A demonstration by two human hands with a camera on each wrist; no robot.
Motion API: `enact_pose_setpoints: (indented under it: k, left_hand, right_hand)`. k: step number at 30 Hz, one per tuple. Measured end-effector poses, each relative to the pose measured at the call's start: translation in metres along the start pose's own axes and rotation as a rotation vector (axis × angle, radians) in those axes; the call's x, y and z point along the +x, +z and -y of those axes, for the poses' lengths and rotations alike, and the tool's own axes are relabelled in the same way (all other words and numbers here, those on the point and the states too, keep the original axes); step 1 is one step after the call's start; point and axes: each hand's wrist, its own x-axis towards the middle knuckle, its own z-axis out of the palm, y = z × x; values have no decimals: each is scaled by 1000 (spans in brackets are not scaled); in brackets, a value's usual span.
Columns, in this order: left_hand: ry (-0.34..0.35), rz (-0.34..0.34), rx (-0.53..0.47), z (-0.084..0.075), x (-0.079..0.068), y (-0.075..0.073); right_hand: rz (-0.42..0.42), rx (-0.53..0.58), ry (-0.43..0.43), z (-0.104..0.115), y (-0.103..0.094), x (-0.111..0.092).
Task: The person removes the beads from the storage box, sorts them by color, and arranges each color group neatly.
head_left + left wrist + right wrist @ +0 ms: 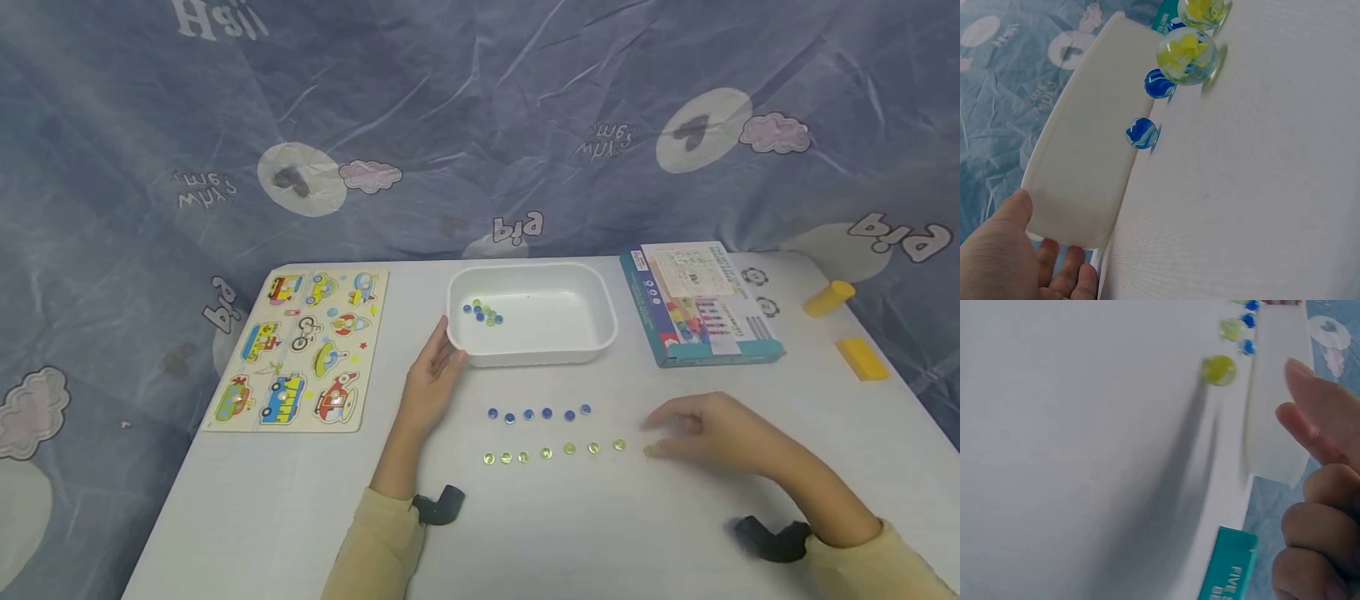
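My left hand [435,375] grips the left end of a white plastic tray [551,357], thumb at its edge and fingers against the end wall. Several blue and green marbles lie inside the tray at the left. In front of it, blue marbles [547,413] form a row on the table. Nearer me runs a row of yellow-green marbles [570,448]. My right hand [712,429] hovers at that row's right end, its thumb tip by the last yellow-green marble [648,451]. In the right wrist view its thumb and forefinger stand apart with nothing between them; the other fingers are bent.
A wooden picture puzzle board [307,350] lies at the left. Right of the tray is a teal-edged box [705,304]. A yellow cylinder [828,298] and a yellow block [862,359] sit near the table's right edge. A patterned curtain [480,125] hangs behind the table.
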Motion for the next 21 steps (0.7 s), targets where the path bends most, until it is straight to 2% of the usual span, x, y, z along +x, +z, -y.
enact_pose_setpoints:
  k: [4, 9, 16, 21]
  left_hand:
    - [12, -3, -4, 1, 0, 0]
    - [24, 1, -1, 2, 1, 0]
    - [6, 2, 8, 5, 3, 0]
    - [10, -3, 14, 17, 8, 1]
  right_hand:
    - [-94, 33, -74, 11, -11, 5]
    - [-185, 26, -142, 31, -17, 23]
    - [-257, 18, -239, 65, -21, 66]
    - [-247, 15, -289, 91, -20, 102]
